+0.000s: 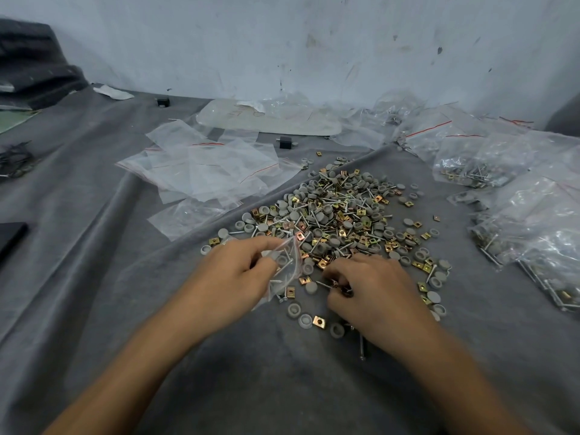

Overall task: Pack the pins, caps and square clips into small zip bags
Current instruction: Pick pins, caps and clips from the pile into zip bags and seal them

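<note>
A heap of grey round caps, metal pins and brass-coloured square clips [342, 215] lies on the grey cloth in front of me. My left hand [233, 277] pinches a small clear zip bag [287, 271] by its mouth at the heap's near edge; a cap and a pin show inside it. To its right, my right hand [373, 293] rests on the cloth with fingers curled round a few small pins and clips [340, 285]. Loose caps [295, 310] and a square clip [318, 321] lie between the two hands.
Empty zip bags [207, 171] are spread at the left behind the heap. Filled bags [533, 221] pile up at the right. A grey cloth [94, 246] covers the table, with small black blocks [286, 142] near the back and a stained wall behind.
</note>
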